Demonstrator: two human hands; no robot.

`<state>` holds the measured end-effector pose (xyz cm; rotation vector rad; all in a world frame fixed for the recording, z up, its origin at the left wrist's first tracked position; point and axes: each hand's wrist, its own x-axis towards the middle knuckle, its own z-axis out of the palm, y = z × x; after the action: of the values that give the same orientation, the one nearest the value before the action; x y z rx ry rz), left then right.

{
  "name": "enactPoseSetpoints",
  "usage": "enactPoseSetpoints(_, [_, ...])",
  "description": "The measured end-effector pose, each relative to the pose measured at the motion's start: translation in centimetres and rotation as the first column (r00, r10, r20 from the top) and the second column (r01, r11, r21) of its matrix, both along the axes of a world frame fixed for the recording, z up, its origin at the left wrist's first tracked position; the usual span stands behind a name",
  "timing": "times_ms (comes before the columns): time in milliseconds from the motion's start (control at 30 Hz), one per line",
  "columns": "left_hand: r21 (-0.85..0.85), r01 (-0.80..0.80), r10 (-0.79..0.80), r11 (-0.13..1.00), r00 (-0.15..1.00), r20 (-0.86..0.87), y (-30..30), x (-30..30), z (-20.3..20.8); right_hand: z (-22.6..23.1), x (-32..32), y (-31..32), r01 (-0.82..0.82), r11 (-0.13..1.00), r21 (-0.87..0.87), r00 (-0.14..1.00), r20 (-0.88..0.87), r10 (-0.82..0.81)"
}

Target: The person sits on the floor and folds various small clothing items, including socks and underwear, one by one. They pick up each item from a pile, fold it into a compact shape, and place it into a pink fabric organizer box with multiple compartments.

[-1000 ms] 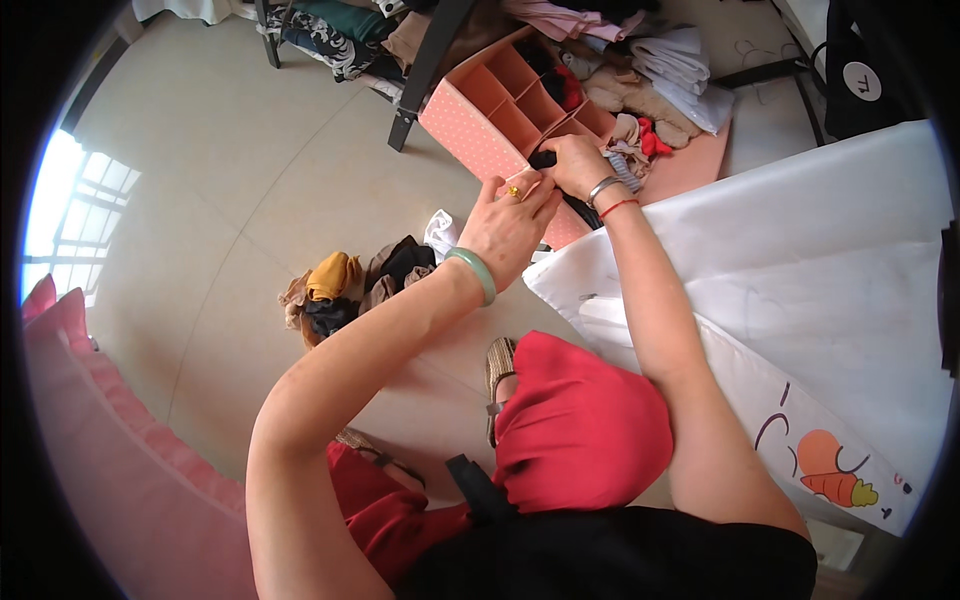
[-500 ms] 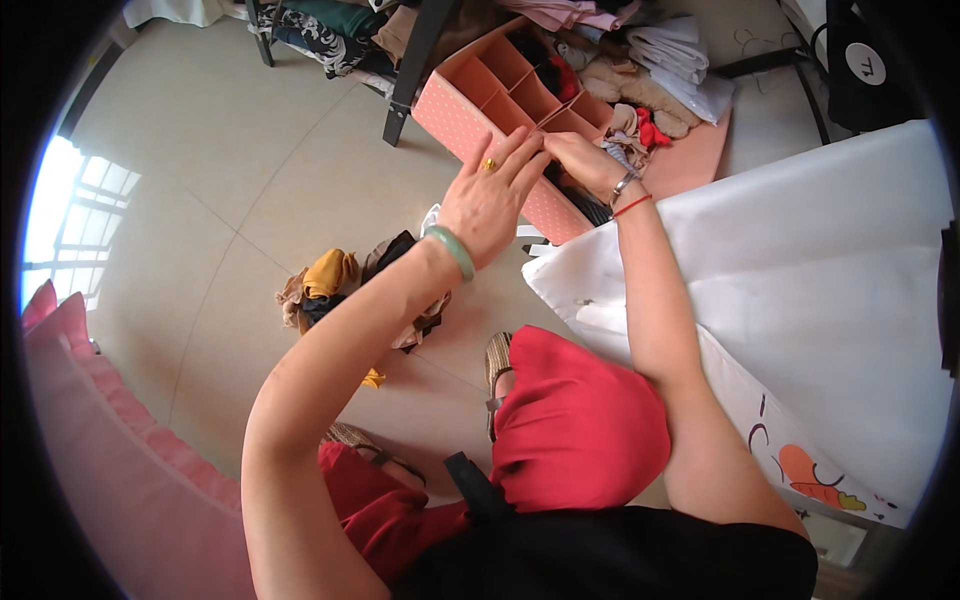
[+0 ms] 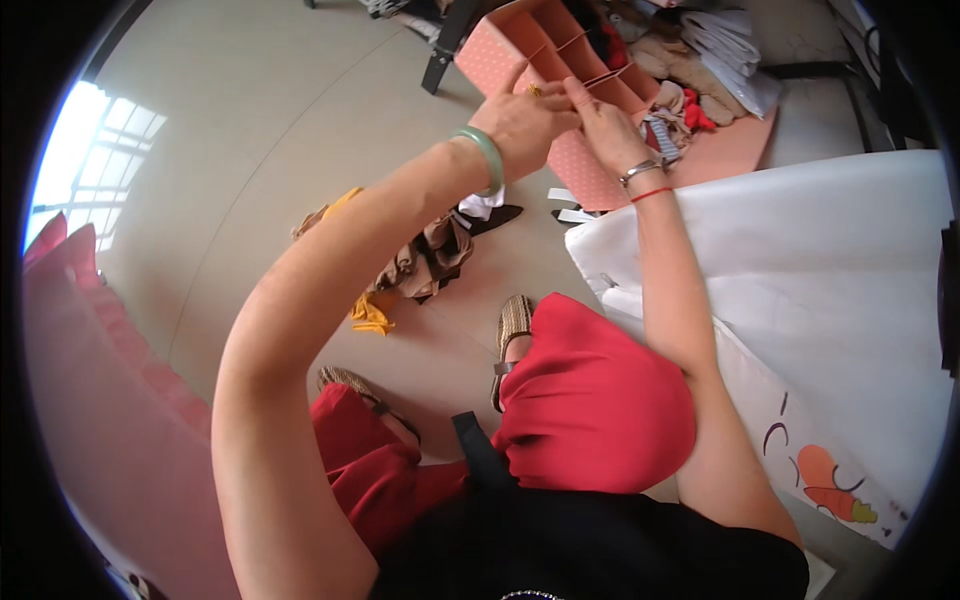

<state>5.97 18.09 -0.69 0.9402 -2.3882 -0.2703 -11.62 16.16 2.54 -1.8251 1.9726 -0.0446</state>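
Over the near long side of a pink dotted storage box [image 3: 590, 178], my two hands meet at the fingertips. My left hand [image 3: 520, 125], with a gold ring and a green bangle, has one finger raised apart and the others reaching toward the right hand. My right hand [image 3: 610, 135], with a silver bracelet and a red string, is closed at the fingers; anything between them is hidden. Beyond the hands are the box's open compartments [image 3: 560, 60]. Small garments, striped, beige and red [image 3: 697, 112], lie at its right end.
A pile of brown and black garments [image 3: 430, 255] lies on the floor below my left forearm, near a yellow cloth [image 3: 372, 313]. White sheeting [image 3: 830, 240] spreads at right. Pink ruffled fabric [image 3: 110, 380] stands at left. A dark furniture leg [image 3: 440, 65] is beside the box.
The view has shifted, so the box and floor pile sit differently in it. My left hand's fingers, stretched out flat before, now bend in toward my right hand.
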Motion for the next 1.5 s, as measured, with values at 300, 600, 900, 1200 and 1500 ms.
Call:
enactPoseSetpoints(300, [0.693,-0.043,0.171,0.72,0.979,-0.116,0.4,7.1,1.0,2.3,2.0,2.4,-0.325,0.731,-0.6,0.946,-0.203,0.254])
enactPoseSetpoints(600, [0.972,0.074,0.386,0.224,0.909,-0.158,4.5,12.4,-4.1,-2.7,8.9,5.0,-0.316,0.849,-0.424,0.849,0.272,0.452])
enactPoseSetpoints(900, [0.972,0.227,0.781,-0.057,0.617,-0.098,11.0,15.0,-12.2,-14.1,6.0,5.7,-0.385,0.923,0.026,0.918,-0.099,0.385])
enactPoseSetpoints(1200, [0.937,0.349,0.766,-0.022,0.608,-0.208,9.4,12.0,-11.8,-14.4,5.3,4.5,-0.255,0.965,0.066,0.962,-0.087,0.26])
enactPoseSetpoints(1500, [0.924,0.329,0.685,0.195,0.628,-0.369,5.5,12.2,-8.0,-6.8,7.7,2.7,-0.294,0.863,0.41,0.712,0.697,-0.089])
